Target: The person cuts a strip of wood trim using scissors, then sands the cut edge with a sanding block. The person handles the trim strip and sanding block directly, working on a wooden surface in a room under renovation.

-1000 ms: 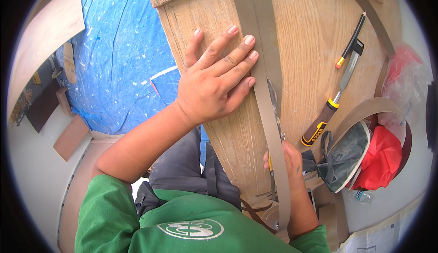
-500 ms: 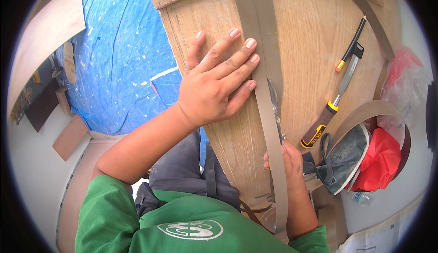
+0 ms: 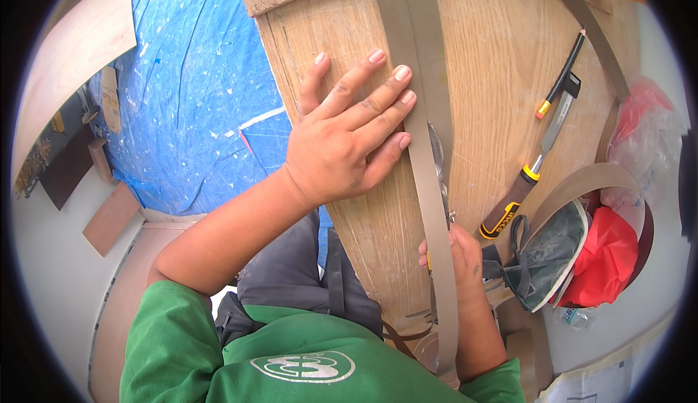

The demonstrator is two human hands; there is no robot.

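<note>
On your right of centre in the frame, the chisel (image 3: pixel 511 203) carries a short word in block letters along its dark handle, near the yellow end. At the bottom, your green shirt (image 3: pixel 218 339) bears a white oval emblem (image 3: pixel 303 366) with rounded shapes inside. At lower right, you have a pale sheet (image 3: pixel 598 380) with printed lines; the clear plastic item (image 3: pixel 574 318) above it has lettering too small to read.

Your left forearm (image 3: pixel 233 221) slants forward and inward from a bent elbow (image 3: pixel 171 272); your left hand (image 3: pixel 345 145) lies palm down, fingers (image 3: pixel 372 103) spread. Your right hand (image 3: pixel 465 256) curls in a grip, partly hidden, your right forearm (image 3: pixel 480 323) reaching almost straight ahead.
</note>
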